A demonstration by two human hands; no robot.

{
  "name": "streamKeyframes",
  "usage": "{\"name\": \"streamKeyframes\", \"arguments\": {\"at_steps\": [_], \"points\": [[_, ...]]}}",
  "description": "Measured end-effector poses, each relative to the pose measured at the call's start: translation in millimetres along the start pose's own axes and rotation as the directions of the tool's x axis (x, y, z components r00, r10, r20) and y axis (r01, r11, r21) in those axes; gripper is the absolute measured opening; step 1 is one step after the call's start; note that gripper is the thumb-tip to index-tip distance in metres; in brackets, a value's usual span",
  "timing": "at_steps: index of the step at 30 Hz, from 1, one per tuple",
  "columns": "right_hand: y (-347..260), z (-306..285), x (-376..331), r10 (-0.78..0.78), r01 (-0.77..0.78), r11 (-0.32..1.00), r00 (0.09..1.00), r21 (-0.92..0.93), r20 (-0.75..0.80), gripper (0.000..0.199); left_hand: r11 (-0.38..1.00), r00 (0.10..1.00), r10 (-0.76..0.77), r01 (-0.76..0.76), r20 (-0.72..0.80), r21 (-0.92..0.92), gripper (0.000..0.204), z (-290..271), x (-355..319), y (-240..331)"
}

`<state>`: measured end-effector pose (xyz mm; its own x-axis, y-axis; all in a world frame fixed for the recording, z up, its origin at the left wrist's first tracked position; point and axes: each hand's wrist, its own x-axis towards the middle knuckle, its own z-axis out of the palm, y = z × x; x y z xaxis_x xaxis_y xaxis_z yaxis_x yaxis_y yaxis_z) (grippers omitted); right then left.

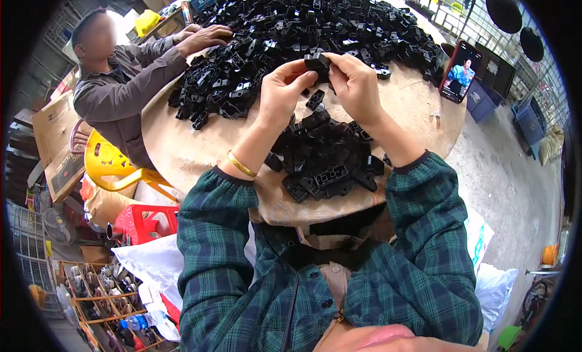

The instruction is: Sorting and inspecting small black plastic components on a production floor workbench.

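Between my two hands, over the round table [200, 161], is a small black plastic part [316, 61]. My left hand [285, 91], with a gold bangle at its wrist, pinches it from the left. My right hand [356, 88] grips its right side with closed fingers. Below my hands, close to my body, lies a small heap of black plastic parts [330, 176]. A single loose part [315, 100] rests just under my fingers. Beyond my hands a much bigger pile of similar black parts [279, 43] covers the far side of the table.
At the left a co-worker in a grey jacket [115, 91] reaches both hands to the pile. A phone [461, 72] stands upright at the table's right edge. A yellow chair [106, 158], a red stool [142, 221] and a shoe rack [100, 309] are at the left.
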<state>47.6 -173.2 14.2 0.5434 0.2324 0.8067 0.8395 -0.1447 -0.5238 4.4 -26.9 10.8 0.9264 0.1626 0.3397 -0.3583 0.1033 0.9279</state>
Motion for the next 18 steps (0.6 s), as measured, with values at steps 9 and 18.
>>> {"name": "streamKeyframes", "arguments": {"at_steps": [9, 18], "points": [[4, -2, 0, -0.055, 0.057, 0.994, 0.998, -0.094, 0.023, 0.021, 0.999, 0.999, 0.012, -0.014, 0.030, 0.053, 0.023, 4, -1, -2], [9, 10, -4, -0.179, 0.186, 0.981, 0.976, -0.047, 0.124, 0.035, 0.940, 0.982, -0.187, 0.186, 0.025, -0.287, 0.019, 3, -4, -1]]}}
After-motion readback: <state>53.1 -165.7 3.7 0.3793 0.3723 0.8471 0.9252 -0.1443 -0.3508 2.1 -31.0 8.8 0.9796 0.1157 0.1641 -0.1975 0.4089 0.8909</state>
